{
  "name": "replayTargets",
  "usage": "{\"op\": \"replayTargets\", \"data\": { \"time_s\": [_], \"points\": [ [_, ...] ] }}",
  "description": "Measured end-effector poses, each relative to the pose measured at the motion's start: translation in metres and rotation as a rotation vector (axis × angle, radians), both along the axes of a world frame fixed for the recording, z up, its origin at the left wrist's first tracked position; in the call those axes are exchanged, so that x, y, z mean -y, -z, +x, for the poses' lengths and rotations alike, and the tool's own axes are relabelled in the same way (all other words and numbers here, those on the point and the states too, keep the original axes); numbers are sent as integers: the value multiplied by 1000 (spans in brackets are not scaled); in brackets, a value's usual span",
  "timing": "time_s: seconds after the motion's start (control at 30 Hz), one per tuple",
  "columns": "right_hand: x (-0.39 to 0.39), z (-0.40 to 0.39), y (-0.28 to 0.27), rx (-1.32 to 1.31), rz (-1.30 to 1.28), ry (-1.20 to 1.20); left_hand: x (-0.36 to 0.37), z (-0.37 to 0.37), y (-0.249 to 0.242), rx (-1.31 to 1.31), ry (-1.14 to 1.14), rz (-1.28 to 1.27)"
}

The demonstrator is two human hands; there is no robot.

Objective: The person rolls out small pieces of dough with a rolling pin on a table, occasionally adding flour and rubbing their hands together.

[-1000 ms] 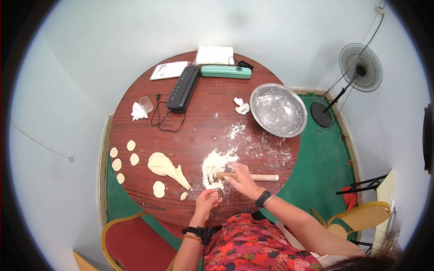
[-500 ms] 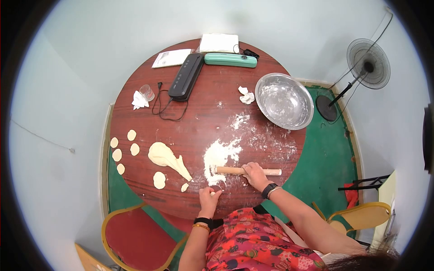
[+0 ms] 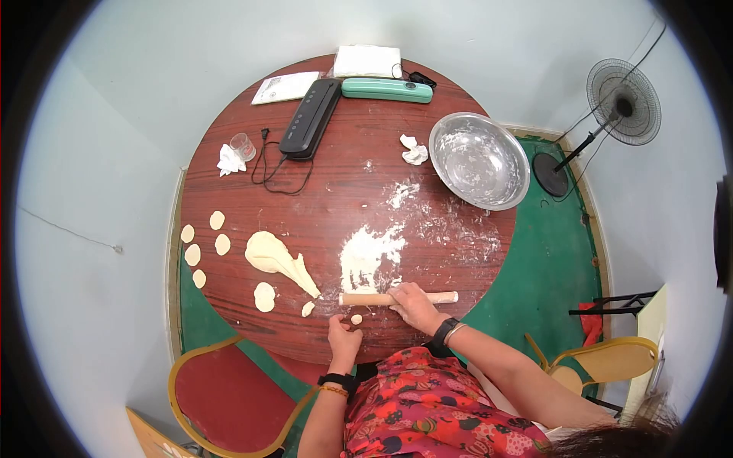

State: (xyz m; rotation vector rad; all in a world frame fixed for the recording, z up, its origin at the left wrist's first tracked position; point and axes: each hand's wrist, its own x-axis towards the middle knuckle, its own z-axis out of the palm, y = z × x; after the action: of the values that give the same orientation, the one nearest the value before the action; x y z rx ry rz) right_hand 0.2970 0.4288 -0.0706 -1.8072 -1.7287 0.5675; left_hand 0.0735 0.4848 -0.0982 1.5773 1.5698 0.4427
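My right hand (image 3: 414, 307) grips the wooden rolling pin (image 3: 366, 299) near its middle. The pin lies crosswise at the near edge of the white flour patch (image 3: 372, 252). A small round of dough (image 3: 356, 319) rests on the table just below the pin. Beside that round is my left hand (image 3: 345, 340), thumb and fingers apart, holding nothing. Left of it lie a little dough scrap (image 3: 308, 309), a flattened dough disc (image 3: 264, 297) and a large dough lump (image 3: 269, 253) with a long tail.
Several dough discs (image 3: 192, 255) lie at the table's left edge. A floury metal basin (image 3: 479, 160) stands at right. Farther back are a black appliance (image 3: 311, 118) with a cord, a green one (image 3: 386, 89), a glass (image 3: 243, 146) and crumpled tissue (image 3: 413, 150). A chair (image 3: 237, 397) stands lower left.
The rolling pin and my right hand have moved left, closer to the dough round. My left hand has let go of the round, which now lies uncovered on the table. The view has shifted slightly.
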Motion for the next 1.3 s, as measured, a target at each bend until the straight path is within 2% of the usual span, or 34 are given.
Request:
{"op": "replayTargets", "data": {
  "time_s": [0.1,0.2,0.3,0.33,0.43,0.47,0.57,0.67,0.8,0.87,1.0,1.1,1.2,1.3],
  "points": [
    [2,-10,2,-4,50,-47,-1,-9,5,100,-133,97],
    [3,-14,-3,-25,78,-49,-10,-8,-22,216,-198,222],
    [0,-5,0,-14,99,45,-12,-1,-28,102,35,343],
    [-1,0,1,-5,109,94,-12,2,-26,95,175,479],
    [-2,18,-7,8,93,179,-9,7,-12,68,504,451],
    [-1,23,-7,9,98,199,-10,6,10,58,550,423],
    [3,31,-9,5,128,228,-19,22,14,173,417,461],
    [8,32,-14,-8,116,246,-38,43,-16,174,300,484],
    [16,30,-14,-40,78,253,-58,47,-6,52,403,488],
    [17,30,-15,-51,59,249,-58,42,3,65,409,477],
    [16,31,-14,-55,99,247,-52,35,-16,131,401,471],
    [12,30,-13,-63,79,222,-36,18,-8,146,482,439],
    [7,23,-14,-73,64,174,-24,6,1,102,449,361],
    [5,14,-17,-79,45,119,-14,7,-9,196,227,120]
  ]
}}
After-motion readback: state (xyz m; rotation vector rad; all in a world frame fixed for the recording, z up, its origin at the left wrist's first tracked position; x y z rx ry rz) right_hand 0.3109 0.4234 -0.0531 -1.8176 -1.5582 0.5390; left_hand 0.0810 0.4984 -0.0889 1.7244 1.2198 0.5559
